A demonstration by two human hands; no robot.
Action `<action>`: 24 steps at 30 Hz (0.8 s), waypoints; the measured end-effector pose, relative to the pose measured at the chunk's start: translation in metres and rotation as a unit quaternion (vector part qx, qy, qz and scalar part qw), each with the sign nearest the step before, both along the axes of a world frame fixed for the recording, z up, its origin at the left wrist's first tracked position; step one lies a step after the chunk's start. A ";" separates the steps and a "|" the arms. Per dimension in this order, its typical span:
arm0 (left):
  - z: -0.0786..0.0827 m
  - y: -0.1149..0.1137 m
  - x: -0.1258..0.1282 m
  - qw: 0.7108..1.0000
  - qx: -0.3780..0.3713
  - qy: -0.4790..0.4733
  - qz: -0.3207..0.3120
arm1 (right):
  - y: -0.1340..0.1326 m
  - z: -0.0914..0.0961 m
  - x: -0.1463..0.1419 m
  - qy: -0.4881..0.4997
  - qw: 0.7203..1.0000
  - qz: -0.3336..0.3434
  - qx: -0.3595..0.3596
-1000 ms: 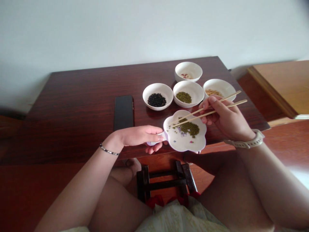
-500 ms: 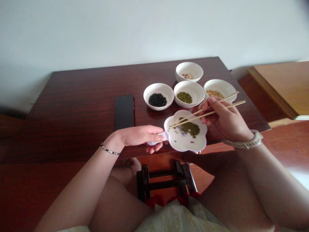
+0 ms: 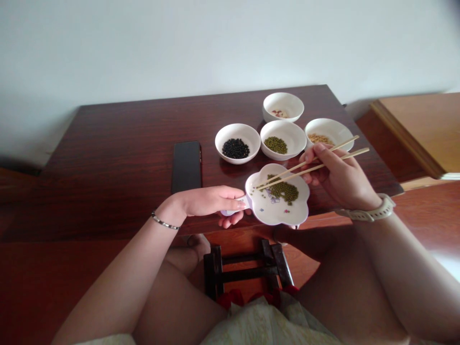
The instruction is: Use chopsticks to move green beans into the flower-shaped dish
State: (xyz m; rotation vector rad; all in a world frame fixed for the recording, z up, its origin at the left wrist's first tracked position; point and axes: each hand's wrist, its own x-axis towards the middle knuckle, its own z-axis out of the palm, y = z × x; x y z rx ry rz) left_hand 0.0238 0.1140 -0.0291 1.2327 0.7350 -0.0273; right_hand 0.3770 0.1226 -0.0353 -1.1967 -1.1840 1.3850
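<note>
My left hand (image 3: pixel 219 203) is closed around the short handle of a white flower-shaped plate (image 3: pixel 271 215) with a pale purple edge, held at the table's front edge. Small green beans (image 3: pixel 285 190) lie in a patch on the plate, with a few scattered toward its left side. In my right hand (image 3: pixel 334 167) is a pair of chopsticks (image 3: pixel 305 168), slanting down to the left. Their tips are close together over the left part of the plate, near the scattered beans. Whether a bean is between the tips is too small to tell.
Behind the plate stand white bowls with black beans (image 3: pixel 235 148), green beans (image 3: pixel 276 144), yellowish beans (image 3: pixel 321 139) and reddish-white pieces (image 3: pixel 279 114). A dark phone (image 3: pixel 186 166) lies on the brown table (image 3: pixel 125 158). A wooden cabinet (image 3: pixel 424 129) stands at the right, a black stool (image 3: pixel 247 273) below.
The chopstick tips have shifted slightly right over the plate, with my right hand moving a little right too. My left hand keeps its hold on the plate.
</note>
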 end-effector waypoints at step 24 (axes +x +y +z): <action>0.003 0.000 0.000 1.000 0.005 0.010 0.001 | 0.016 -0.001 0.024 0.087 0.990 -0.106 0.028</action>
